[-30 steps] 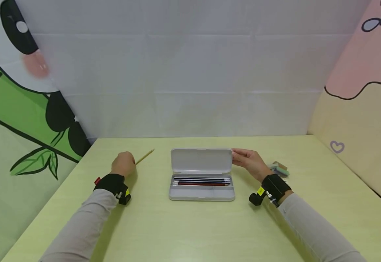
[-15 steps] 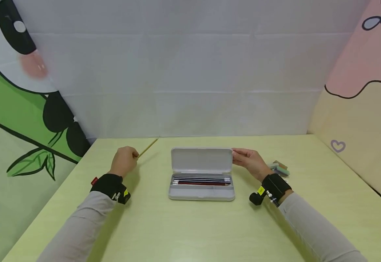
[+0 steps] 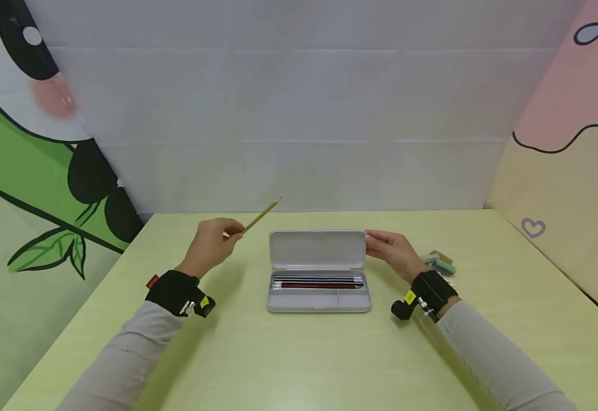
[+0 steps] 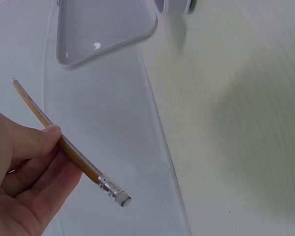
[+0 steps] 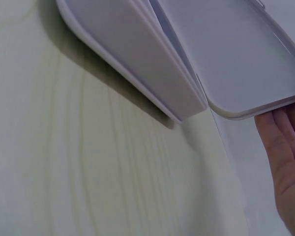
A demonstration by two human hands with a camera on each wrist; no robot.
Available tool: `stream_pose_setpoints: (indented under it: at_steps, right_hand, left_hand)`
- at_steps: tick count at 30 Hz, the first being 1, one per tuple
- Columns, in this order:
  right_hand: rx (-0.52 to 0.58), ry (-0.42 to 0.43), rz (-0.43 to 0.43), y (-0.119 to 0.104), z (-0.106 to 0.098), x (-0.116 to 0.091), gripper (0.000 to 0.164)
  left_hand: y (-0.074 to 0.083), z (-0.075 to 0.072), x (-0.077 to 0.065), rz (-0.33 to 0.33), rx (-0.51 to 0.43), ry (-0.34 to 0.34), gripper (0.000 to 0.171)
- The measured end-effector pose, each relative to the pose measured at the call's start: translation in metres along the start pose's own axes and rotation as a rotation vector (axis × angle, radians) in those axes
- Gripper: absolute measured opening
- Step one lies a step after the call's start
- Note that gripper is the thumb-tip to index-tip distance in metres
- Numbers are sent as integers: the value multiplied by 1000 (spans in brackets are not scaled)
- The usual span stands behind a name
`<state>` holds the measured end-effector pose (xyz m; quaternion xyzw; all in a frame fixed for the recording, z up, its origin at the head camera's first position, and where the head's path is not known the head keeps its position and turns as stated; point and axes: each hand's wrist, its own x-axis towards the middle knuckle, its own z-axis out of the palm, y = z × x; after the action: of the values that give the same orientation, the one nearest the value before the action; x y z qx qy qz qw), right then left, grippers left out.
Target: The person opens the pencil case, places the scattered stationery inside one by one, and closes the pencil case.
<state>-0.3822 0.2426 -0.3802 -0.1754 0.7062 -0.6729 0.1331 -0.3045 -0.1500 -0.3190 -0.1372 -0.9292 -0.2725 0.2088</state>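
Note:
In my left hand [image 3: 210,244] a yellow pencil [image 3: 261,215] is pinched between thumb and fingers, its sharpened tip up and to the right. The left wrist view shows its eraser end [image 4: 122,197] with a metal band sticking out below the fingers. A white pencil case [image 3: 319,307] lies open at the table's middle, its lid [image 3: 317,249] raised. Several dark pencils and a red one [image 3: 319,286] lie in its rear compartment. My right hand [image 3: 395,254] holds the lid's right edge, with straight fingers [image 5: 275,137] going behind it; their tips are hidden there.
Several small eraser-like blocks [image 3: 441,262] lie on the table beyond my right wrist. A pale wall sheet [image 3: 319,114] rises behind the table's back edge, with printed walls at both sides. The case's front compartment has a small divider.
My left hand has lifted the pencil and carried it right and up, closer to the case, with the wrist turned. My right hand stays at the lid.

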Motion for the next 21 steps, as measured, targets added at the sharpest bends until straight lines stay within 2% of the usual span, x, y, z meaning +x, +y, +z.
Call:
stream_pose_setpoints:
  at_steps: [5, 14, 21]
  right_hand:
    - [-11, 10, -7, 0, 0, 0, 54]
    - [4, 24, 0, -2, 7, -10, 55]
    - [6, 50, 0, -2, 14, -17, 55]
  left_hand:
    - [16, 4, 3, 25, -33, -12, 14]
    - [25, 13, 0, 73, -52, -66, 13]
    - [35, 17, -4, 141, -80, -85, 13]
